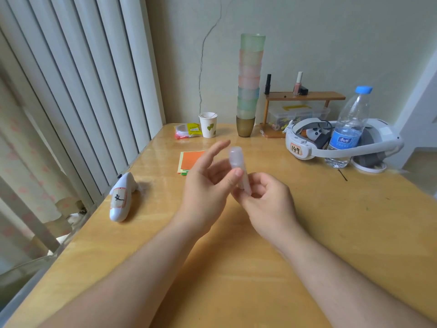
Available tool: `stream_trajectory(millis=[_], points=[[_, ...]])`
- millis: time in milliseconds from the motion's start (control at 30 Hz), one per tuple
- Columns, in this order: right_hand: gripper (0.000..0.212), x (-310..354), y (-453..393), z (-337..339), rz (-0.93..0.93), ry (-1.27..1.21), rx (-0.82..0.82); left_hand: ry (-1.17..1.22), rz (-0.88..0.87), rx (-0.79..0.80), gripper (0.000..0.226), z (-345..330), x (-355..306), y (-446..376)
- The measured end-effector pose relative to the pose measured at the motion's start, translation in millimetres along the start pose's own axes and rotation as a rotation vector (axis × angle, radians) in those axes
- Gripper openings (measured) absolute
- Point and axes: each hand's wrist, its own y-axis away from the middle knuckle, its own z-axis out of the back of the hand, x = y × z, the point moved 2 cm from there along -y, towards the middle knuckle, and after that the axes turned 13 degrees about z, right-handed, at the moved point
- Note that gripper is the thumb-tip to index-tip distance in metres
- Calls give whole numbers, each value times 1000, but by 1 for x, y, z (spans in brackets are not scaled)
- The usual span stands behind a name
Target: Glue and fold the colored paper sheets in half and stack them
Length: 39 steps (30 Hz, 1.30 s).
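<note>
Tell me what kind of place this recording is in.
Probably a home room, not a lab or workshop: a wooden table pushed against a cracked painted wall, a small shelf holding nail polish, stacked plastic cups, and a water bottle.

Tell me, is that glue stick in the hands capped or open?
Capped, it seems: the glue stick ends in a rounded translucent cap, no glue showing. The picture is blurred there, so not certain.
</note>
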Motion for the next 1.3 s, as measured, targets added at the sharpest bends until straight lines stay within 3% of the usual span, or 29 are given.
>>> stream_trajectory(millis=[100, 233, 367, 900, 1133, 1300], points=[[6, -1, -7, 1, 63, 228, 34, -263, -124, 8, 72, -10, 6, 1], [12, -11, -14, 8, 65, 388, 88, -544, -69, -73, 51, -10, 19, -8], [22, -27, -18, 12, 7, 501, 122, -697, -21, -53, 37, -9, 29, -12], [24, -41, -16, 9, 64, 663, 213, -896, 112, -47, 24, -2, 45, -17], [26, -31, -12, 10, 71, 667, 249, -1006, 147, 12, 30, -2, 46, -14], [51, -17, 1, 25, 58, 637, 358, -995, 263, 184, 47, 6, 35, 0]])
